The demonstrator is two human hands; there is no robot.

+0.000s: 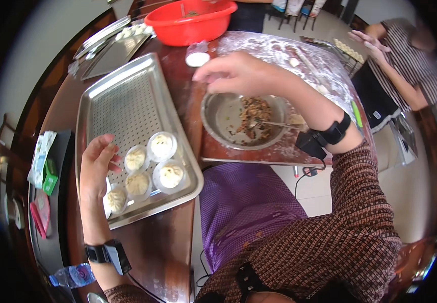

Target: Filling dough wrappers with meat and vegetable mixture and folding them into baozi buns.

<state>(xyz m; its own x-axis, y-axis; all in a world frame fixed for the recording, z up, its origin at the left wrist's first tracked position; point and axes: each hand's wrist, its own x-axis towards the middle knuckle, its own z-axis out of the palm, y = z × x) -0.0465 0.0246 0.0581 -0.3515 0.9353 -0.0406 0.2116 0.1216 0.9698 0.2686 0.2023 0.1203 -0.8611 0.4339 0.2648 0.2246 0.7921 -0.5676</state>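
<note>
My left hand (98, 163) hovers over the near left part of a perforated metal tray (123, 102), fingers apart and nothing in them. Several pleated, filled buns sit on round white liners at the tray's near end; one bun (116, 200) lies just beside my left wrist. My right hand (237, 74) is raised over the far rim of a metal bowl (218, 128), its fingers loosely curved, with a gap to the thumb and no object visible between them. Chopped filling (256, 113) and a metal spoon (275, 124) are in the bowl. Beyond my fingertips is a stack of white liners (197, 59).
A large red basin (192, 24) stands at the far edge. Flour covers the wooden table (256, 41) on the right, where a green-handled tool (356, 113) lies. Metal trays (112, 57) are at far left. Another person (411, 64) is at right. A plastic bottle (73, 275) lies at lower left.
</note>
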